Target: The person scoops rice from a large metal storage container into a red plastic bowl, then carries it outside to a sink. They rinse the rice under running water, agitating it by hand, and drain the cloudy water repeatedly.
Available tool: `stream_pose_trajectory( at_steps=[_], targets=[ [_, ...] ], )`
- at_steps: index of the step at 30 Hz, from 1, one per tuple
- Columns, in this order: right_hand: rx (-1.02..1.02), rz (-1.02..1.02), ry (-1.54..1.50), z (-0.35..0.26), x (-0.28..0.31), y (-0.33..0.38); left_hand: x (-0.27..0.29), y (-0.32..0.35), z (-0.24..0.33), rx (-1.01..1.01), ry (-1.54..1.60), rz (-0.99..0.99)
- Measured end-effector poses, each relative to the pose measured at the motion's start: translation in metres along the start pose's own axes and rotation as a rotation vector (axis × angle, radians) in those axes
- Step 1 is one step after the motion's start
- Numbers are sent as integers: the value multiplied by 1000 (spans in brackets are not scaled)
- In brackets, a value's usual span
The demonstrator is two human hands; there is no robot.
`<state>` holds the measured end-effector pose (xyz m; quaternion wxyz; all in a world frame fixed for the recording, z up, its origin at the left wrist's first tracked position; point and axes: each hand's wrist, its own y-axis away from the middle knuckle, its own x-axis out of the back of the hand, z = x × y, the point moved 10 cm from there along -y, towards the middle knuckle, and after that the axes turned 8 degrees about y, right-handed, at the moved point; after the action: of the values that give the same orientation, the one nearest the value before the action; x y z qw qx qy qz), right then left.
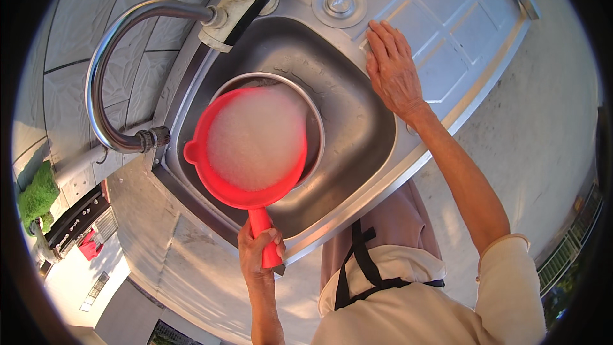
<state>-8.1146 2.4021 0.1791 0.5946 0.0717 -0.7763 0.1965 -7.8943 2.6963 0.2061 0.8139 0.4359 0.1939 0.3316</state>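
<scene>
Fingers [271,237] of the left hand [258,252] are curled tight round the red handle [265,233] of a plastic strainer [249,147], thumb lying across the top, so the grip is fully closed on it. Just beyond those fingers the strainer's round bowl sits over a metal bowl [314,121], w/ only the far and right part of the metal rim showing past it. Inside the strainer: a white, grainy-looking heap filling nearly the whole bowl; can't tell exactly what it is. Both sit in the steel sink [357,134], basin otherwise bare metal. Left forearm comes up from the lower edge, wrist about straight, hand at the sink's near rim. Right hand [393,67] is well apart from the left, up and to the right, laid flat palm-down w/ fingers stretched out and close together on the ribbed drainboard [460,19], at the basin's far-right corner, holding nothing. Right arm runs straight out, pale sleeve pushed up near the elbow. Curved tap [112,76] arches to the left of the strainer, spout end near the strainer's left rim. Count: 1 strainer, 1 metal bowl, 1 sink basin, 1 tap, 2 hands. Green plant [35,195] sits far left.
</scene>
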Motion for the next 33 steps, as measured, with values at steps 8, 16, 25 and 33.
stream_pose_trajectory(
  at_steps=[8, 16, 25, 33],
  targets=[
    [87, 86, 30, 4, 11, 10, 7, 3, 7, -48, -91, 11],
    [87, 92, 21, -5, 9, 1, 7, 5, 14, -79, -137, 18],
    [86, 84, 36, -4, 9, 2, 7, 9, 19, -95, -188, 50],
    [90, 77, 16, 0, 9, 6, 2, -3, 19, -94, -170, 17]
  ],
)
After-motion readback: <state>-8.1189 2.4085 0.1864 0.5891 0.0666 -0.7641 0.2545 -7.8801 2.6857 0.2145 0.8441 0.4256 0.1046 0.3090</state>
